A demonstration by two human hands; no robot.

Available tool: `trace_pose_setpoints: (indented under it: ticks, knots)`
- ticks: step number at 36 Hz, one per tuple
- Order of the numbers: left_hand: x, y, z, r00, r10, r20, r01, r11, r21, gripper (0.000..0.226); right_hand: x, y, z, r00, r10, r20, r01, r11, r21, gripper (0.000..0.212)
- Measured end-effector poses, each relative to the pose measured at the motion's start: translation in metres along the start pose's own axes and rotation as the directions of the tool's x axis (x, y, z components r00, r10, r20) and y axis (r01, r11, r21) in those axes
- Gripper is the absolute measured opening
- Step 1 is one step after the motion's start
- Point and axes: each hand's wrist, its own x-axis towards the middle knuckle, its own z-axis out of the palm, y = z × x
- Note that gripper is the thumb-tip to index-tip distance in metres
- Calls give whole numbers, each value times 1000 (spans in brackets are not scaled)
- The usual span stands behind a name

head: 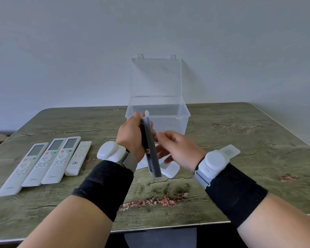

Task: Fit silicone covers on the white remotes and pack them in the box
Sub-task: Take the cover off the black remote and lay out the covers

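Before the open box (183,114), your left hand (129,136) grips a dark remote (150,145) edge-on; your right hand (179,149) meets it, grip unclear. Four white remotes (52,161) lie left.

Blurred lower end of held remote (151,148)

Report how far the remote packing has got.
Done: nothing visibly packed; the clear box looks empty, lid up. In hand: the left hand grips a dark-looking remote edge-on, and the right hand reaches to it. Left: four white remotes lie bare on the table; loose covers lie beneath the hands.
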Motion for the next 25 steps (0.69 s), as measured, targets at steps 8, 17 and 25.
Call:
trace_pose_setpoints:
  ticks: [8,17,25]
  knots:
    - [2,18,3,987,-103,119,126,971,-202,60,-4,2,12,995,-56,84,48,994,95,28]
    - [1,11,3,988,-28,155,44,993,-105,51,3,8,4,990,-90,-111,85,995,-46,33]
    - [10,9,14,995,-29,98,48,981,-187,39,1,12,7,994,-99,44,96,993,64,36]
